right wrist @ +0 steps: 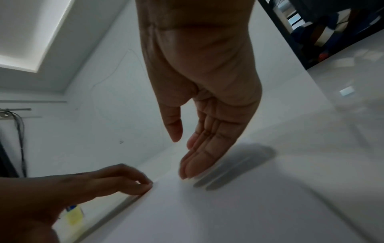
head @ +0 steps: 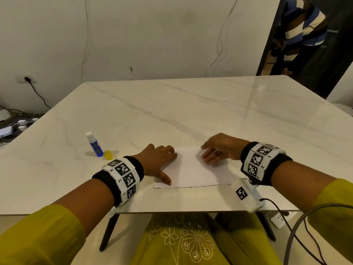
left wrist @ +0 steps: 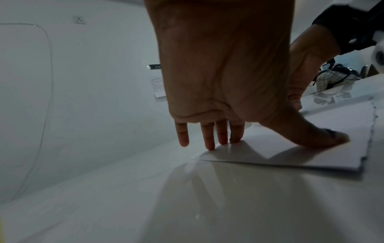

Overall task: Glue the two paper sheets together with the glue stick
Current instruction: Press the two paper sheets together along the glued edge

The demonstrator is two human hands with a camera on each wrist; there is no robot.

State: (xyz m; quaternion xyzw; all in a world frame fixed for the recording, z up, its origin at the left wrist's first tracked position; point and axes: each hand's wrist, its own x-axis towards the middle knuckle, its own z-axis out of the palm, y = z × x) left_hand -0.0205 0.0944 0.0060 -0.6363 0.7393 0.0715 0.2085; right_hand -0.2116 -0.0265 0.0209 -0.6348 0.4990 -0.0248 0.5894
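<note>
A white paper sheet point(head: 193, 169) lies flat near the table's front edge; its near edge is ragged. The left wrist view shows a doubled edge on the paper point(left wrist: 290, 151), like two stacked sheets. My left hand point(head: 162, 163) rests on its left side, fingertips point(left wrist: 210, 146) at the edge and thumb point(left wrist: 332, 138) pressing flat. My right hand point(head: 208, 153) lies over the far right part, fingers point(right wrist: 193, 164) straight and together, tips at the sheet point(right wrist: 207, 213). The blue glue stick point(head: 94, 144) stands uncapped left of my left hand, its yellow cap point(head: 108, 155) beside it.
The white marble table point(head: 191, 111) stretches far behind the paper. Chargers and cables point(head: 21, 123) lie beyond its left edge. A person in a striped top point(head: 301, 31) stands in the doorway at the back right. A cable point(head: 298, 226) hangs from my right wrist.
</note>
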